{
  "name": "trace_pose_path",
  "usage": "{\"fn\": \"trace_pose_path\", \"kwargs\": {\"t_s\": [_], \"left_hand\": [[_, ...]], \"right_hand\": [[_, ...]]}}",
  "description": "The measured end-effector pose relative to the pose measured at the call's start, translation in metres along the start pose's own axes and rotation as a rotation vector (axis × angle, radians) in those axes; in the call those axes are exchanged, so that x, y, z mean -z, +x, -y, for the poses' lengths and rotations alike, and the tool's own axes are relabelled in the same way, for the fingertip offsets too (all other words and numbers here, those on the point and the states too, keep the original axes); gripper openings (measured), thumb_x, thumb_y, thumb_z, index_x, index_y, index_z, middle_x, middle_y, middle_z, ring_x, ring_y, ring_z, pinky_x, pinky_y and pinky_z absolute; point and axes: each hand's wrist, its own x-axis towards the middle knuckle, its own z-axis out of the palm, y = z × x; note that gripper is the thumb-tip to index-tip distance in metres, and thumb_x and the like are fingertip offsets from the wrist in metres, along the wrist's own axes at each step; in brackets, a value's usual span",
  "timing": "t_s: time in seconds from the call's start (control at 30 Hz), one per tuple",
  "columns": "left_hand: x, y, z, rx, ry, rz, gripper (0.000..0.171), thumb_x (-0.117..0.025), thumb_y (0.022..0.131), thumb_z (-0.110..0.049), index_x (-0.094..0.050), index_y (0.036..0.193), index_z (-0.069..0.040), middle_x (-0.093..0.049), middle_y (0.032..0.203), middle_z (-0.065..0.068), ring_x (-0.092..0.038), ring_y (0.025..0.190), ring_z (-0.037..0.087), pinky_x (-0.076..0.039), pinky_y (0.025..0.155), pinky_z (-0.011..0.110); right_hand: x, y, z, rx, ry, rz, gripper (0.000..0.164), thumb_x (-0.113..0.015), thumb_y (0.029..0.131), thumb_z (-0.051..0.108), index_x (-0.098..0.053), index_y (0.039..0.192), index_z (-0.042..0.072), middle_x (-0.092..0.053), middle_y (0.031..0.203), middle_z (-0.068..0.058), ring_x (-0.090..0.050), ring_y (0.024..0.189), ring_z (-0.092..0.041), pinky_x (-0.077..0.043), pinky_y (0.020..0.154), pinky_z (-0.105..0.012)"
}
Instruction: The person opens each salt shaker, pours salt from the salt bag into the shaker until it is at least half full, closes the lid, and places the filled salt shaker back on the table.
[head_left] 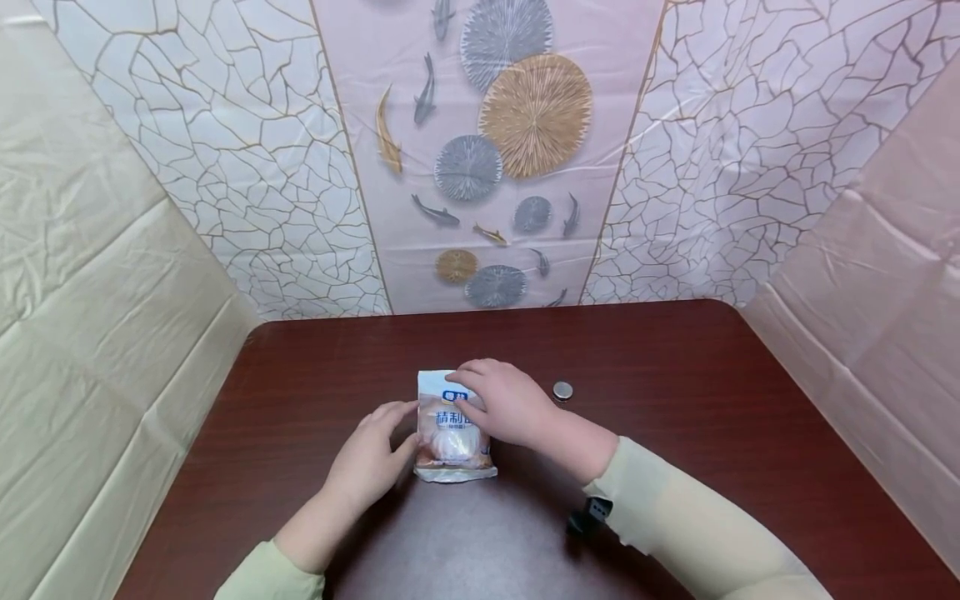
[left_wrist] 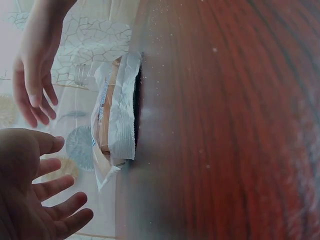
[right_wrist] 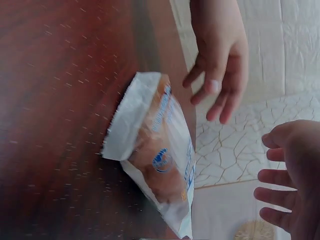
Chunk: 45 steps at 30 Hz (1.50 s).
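A bag of salt [head_left: 453, 437], white and brown with blue Chinese lettering, lies flat on the table. Its crimped white end seal [left_wrist: 122, 112] faces the left wrist camera. My left hand [head_left: 372, 454] is at the bag's left side, fingers loosely spread. From the right, my right hand [head_left: 510, 404] reaches over the bag's upper right part and hides some of its print. Both wrist views show the left hand [right_wrist: 222, 65] and the right hand [left_wrist: 37, 70] above the bag with fingers relaxed, gripping nothing.
A small round silver-topped thing [head_left: 562, 390] stands to the right of the bag. Behind the bag, a clear threaded container [left_wrist: 84, 75] shows. Fine white specks are scattered on the dark red-brown table [head_left: 675, 375]. Patterned cloth walls [head_left: 247, 125] enclose the back and sides.
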Motion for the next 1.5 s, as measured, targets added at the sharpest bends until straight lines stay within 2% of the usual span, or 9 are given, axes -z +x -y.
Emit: {"fn": "trace_pose_path", "kwargs": {"t_s": [0.17,0.33,0.67,0.93,1.17,1.33,1.5], "left_hand": [[0.002,-0.001,-0.004,-0.033,0.007,-0.014,0.045,-0.07,0.093,-0.028,-0.061,0.135,-0.016,-0.059,0.136,0.006,-0.051,0.129,0.027,-0.043,0.105,0.049],[0.002,-0.002,-0.009,-0.067,0.017,-0.027,0.043,-0.069,0.094,-0.03,-0.062,0.135,-0.02,-0.06,0.135,0.004,-0.052,0.128,0.026,-0.044,0.104,0.048],[0.001,-0.002,-0.013,-0.101,0.029,-0.043,0.043,-0.068,0.094,-0.03,-0.062,0.135,-0.022,-0.061,0.132,0.001,-0.054,0.125,0.025,-0.045,0.103,0.046],[-0.002,0.0,-0.016,-0.112,0.016,-0.039,0.044,-0.07,0.093,-0.027,-0.061,0.136,-0.022,-0.06,0.132,0.0,-0.053,0.126,0.024,-0.045,0.103,0.046],[-0.002,0.001,-0.016,-0.105,0.015,-0.046,0.044,-0.071,0.092,-0.025,-0.062,0.134,-0.02,-0.061,0.131,0.001,-0.054,0.125,0.024,-0.046,0.102,0.046],[-0.004,0.001,-0.017,-0.099,0.007,-0.038,0.043,-0.071,0.091,-0.026,-0.062,0.134,-0.019,-0.06,0.132,0.001,-0.054,0.125,0.022,-0.046,0.102,0.045],[-0.008,0.003,-0.019,-0.095,-0.007,-0.036,0.044,-0.073,0.09,-0.025,-0.063,0.133,-0.019,-0.06,0.133,0.002,-0.054,0.125,0.021,-0.047,0.101,0.045]], "right_hand": [[0.003,-0.026,0.001,0.092,0.001,-0.097,0.031,-0.066,0.094,0.027,-0.068,0.123,0.018,-0.066,0.118,0.002,-0.062,0.11,-0.017,-0.053,0.088,-0.04],[0.006,-0.051,-0.006,0.107,0.011,-0.119,0.029,-0.066,0.093,0.024,-0.069,0.121,0.016,-0.067,0.114,0.002,-0.061,0.109,-0.017,-0.05,0.095,-0.037],[0.005,-0.097,-0.031,-0.003,-0.008,-0.128,0.03,-0.07,0.091,0.027,-0.071,0.119,0.02,-0.066,0.115,0.002,-0.063,0.106,-0.017,-0.053,0.089,-0.039],[0.003,-0.128,-0.057,-0.108,-0.012,-0.149,0.029,-0.073,0.088,0.024,-0.071,0.116,0.017,-0.067,0.115,-0.002,-0.062,0.109,-0.02,-0.053,0.089,-0.041],[0.004,-0.141,-0.07,-0.155,-0.022,-0.167,0.03,-0.071,0.089,0.023,-0.07,0.118,0.016,-0.067,0.116,-0.002,-0.062,0.11,-0.022,-0.054,0.087,-0.043],[0.004,-0.143,-0.074,-0.16,-0.032,-0.182,0.03,-0.071,0.089,0.022,-0.07,0.118,0.015,-0.067,0.114,-0.002,-0.063,0.108,-0.022,-0.054,0.086,-0.043],[0.006,-0.144,-0.076,-0.182,-0.024,-0.163,0.03,-0.07,0.09,0.023,-0.07,0.118,0.015,-0.067,0.114,-0.001,-0.063,0.108,-0.021,-0.055,0.086,-0.042]]}}
